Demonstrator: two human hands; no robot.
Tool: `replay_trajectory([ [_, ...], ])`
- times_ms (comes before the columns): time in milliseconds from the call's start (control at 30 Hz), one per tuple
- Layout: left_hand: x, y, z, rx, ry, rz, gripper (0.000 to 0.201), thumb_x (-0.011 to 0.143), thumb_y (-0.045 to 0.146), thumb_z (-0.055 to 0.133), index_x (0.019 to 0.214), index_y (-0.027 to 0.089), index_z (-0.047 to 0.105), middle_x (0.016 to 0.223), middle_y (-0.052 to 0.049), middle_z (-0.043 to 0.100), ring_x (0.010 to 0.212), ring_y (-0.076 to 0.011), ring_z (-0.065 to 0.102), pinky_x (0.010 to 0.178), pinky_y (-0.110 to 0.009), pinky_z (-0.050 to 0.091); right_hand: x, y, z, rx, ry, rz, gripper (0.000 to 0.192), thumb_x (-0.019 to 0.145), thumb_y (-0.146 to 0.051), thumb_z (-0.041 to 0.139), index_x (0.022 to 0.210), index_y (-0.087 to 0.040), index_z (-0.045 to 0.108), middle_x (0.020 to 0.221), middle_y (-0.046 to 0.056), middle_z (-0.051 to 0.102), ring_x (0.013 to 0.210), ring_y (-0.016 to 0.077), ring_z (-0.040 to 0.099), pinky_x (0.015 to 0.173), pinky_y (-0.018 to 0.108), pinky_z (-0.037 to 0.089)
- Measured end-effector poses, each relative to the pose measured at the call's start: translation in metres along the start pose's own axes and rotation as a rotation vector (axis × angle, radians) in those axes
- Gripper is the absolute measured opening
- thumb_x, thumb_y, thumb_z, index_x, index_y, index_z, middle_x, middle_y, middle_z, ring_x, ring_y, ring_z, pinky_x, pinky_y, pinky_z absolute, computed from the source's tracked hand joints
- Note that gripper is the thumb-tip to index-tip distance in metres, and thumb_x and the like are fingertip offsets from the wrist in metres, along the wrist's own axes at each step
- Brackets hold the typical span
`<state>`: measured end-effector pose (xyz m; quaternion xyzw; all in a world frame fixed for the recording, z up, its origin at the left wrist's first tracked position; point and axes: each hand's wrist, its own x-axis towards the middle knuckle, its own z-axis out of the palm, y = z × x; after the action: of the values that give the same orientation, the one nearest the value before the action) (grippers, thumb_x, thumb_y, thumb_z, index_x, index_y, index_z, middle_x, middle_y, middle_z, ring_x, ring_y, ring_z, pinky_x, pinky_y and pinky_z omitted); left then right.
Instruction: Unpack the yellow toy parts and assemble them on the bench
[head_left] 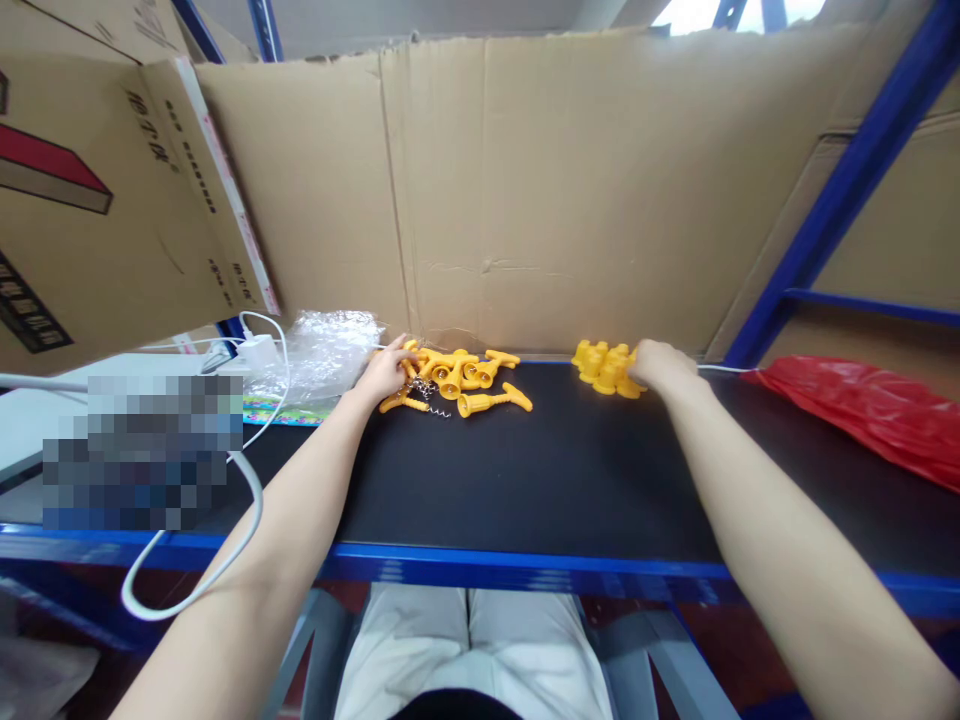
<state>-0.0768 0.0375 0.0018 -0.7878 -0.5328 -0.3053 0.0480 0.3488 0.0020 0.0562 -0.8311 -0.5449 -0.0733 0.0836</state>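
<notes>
At the left end of a pile of yellow plastic corkscrews (455, 375), my left hand (385, 370) has its fingers curled over a yellow corkscrew handle (409, 362). Metal spirals stick out near that hand, one from a loose T-shaped handle (405, 402). A single corkscrew (495, 400) lies in front of the pile, its bell-shaped end to the left. Farther right, my right hand (664, 365) is closed at the edge of a cluster of yellow bell-shaped sleeves (600, 366). Its fingertips are partly hidden and slightly blurred, against the rightmost sleeve.
A tall cardboard sheet (585, 200) stands behind the black tabletop (540, 480). Crumpled clear plastic (322, 350) and a white cable (259, 490) are at left, the cable crossing near my left forearm. A red plastic bag (862, 410) lies at right. Blue posts (847, 200) frame the bench.
</notes>
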Motion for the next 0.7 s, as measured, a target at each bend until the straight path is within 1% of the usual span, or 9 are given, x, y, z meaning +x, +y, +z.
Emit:
replay_trajectory([
  [67,0.0,0.003,-0.001,-0.006,-0.014,-0.009,0.041,0.067,0.001,0.043,0.095,0.017,0.069,0.143,-0.007,0.04,0.123,-0.0244,0.048,0.105,-0.037,0.037,-0.007,-0.009,-0.005,0.012,0.088,-0.071,0.035,0.076,-0.021,0.055,0.109,-0.011,0.061,0.109,0.02,0.062,0.097,0.0313,0.062,0.074,0.039,0.047],
  [100,0.0,0.004,-0.002,-0.009,-0.019,-0.011,0.039,0.068,0.001,0.042,0.093,0.017,0.069,0.143,-0.007,0.04,0.124,-0.0241,0.047,0.106,-0.036,0.036,-0.01,-0.015,-0.006,0.035,0.127,-0.152,0.034,0.078,-0.024,0.053,0.11,-0.012,0.061,0.111,0.019,0.062,0.099,0.031,0.061,0.077,0.04,0.046],
  [167,0.0,0.006,-0.002,-0.009,-0.03,-0.012,0.036,0.071,0.003,0.041,0.09,0.016,0.069,0.143,-0.006,0.041,0.127,-0.0232,0.043,0.108,-0.035,0.034,-0.018,-0.029,-0.004,0.111,0.175,-0.398,0.032,0.082,-0.029,0.05,0.109,-0.015,0.061,0.113,0.015,0.062,0.101,0.0282,0.06,0.081,0.039,0.046],
  [267,0.001,0.008,0.0,0.003,-0.048,0.005,0.034,0.071,0.002,0.04,0.085,0.016,0.068,0.143,-0.006,0.041,0.13,-0.0218,0.04,0.109,-0.033,0.032,-0.034,-0.054,0.007,0.21,0.176,-0.758,0.027,0.085,-0.028,0.049,0.103,-0.016,0.063,0.107,0.011,0.065,0.095,0.0225,0.062,0.083,0.034,0.046],
  [367,0.002,0.008,0.003,0.009,-0.042,0.053,0.033,0.071,0.0,0.04,0.085,0.015,0.067,0.144,-0.007,0.039,0.133,-0.0218,0.035,0.11,-0.037,0.03,-0.056,-0.077,0.021,0.262,0.129,-0.95,0.027,0.085,-0.027,0.049,0.105,-0.016,0.063,0.107,0.01,0.066,0.094,0.0218,0.063,0.083,0.033,0.047],
  [400,0.003,0.008,0.004,0.009,-0.036,0.07,0.034,0.072,0.0,0.04,0.085,0.015,0.066,0.144,-0.006,0.038,0.134,-0.022,0.033,0.11,-0.039,0.029,-0.063,-0.083,0.025,0.279,0.109,-1.01,0.029,0.086,-0.026,0.049,0.11,-0.016,0.061,0.112,0.01,0.065,0.098,0.022,0.062,0.085,0.033,0.047],
  [533,0.004,0.007,0.008,0.015,-0.029,0.121,0.034,0.073,-0.001,0.039,0.087,0.015,0.066,0.146,-0.007,0.034,0.137,-0.0229,0.027,0.111,-0.046,0.024,-0.086,-0.099,0.031,0.394,0.044,-1.128,0.04,0.087,-0.026,0.048,0.126,-0.017,0.052,0.129,0.01,0.055,0.115,0.023,0.054,0.097,0.038,0.041],
  [600,0.004,0.007,0.009,0.005,-0.021,0.138,0.035,0.073,0.0,0.039,0.09,0.015,0.067,0.146,-0.007,0.034,0.135,-0.0231,0.031,0.11,-0.045,0.028,-0.093,-0.103,0.03,0.47,-0.045,-1.13,0.043,0.089,-0.027,0.043,0.131,-0.017,0.047,0.131,0.009,0.053,0.118,0.0211,0.052,0.1,0.036,0.039],
  [700,0.004,0.01,0.009,-0.024,-0.011,0.133,0.038,0.075,0.003,0.038,0.096,0.017,0.068,0.142,-0.006,0.042,0.127,-0.0224,0.043,0.106,-0.042,0.036,-0.098,-0.105,0.024,0.533,-0.193,-1.082,0.044,0.093,-0.03,0.036,0.134,-0.016,0.043,0.131,0.01,0.053,0.118,0.0189,0.052,0.099,0.034,0.039],
])
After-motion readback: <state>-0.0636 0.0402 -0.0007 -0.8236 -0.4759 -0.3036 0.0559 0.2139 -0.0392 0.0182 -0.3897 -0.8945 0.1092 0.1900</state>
